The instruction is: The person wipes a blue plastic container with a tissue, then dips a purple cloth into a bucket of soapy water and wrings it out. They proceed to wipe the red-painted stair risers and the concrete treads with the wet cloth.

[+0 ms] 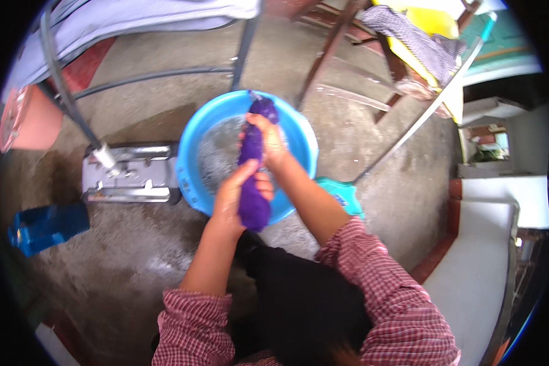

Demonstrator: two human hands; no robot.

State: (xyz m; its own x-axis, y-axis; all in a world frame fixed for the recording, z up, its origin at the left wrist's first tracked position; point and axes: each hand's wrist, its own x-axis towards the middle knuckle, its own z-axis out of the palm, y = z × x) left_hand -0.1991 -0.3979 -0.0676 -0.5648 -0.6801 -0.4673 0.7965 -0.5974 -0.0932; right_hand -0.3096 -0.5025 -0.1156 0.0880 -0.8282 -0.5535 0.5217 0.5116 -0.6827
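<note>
A wet purple cloth (251, 196), twisted into a long bundle, is held over a round blue plastic basin (190, 132). My left hand (244, 183) wraps the lower part of the bundle, nearer my body. Farther along it, my right hand (270, 139) grips the upper part, just below the bunched far end. Sudsy water (215, 151) shows inside the basin beneath the cloth. The fingers and the bundle hide part of the water.
Left of the basin lie a grey case-like object (128, 176) with metal strips and a blue plastic container (52, 224). A pink bucket (34, 116) stands farther left, by a metal frame (151, 75). At right are a teal tool head (341, 194) with a long pole and wooden furniture (329, 55) bearing cloths.
</note>
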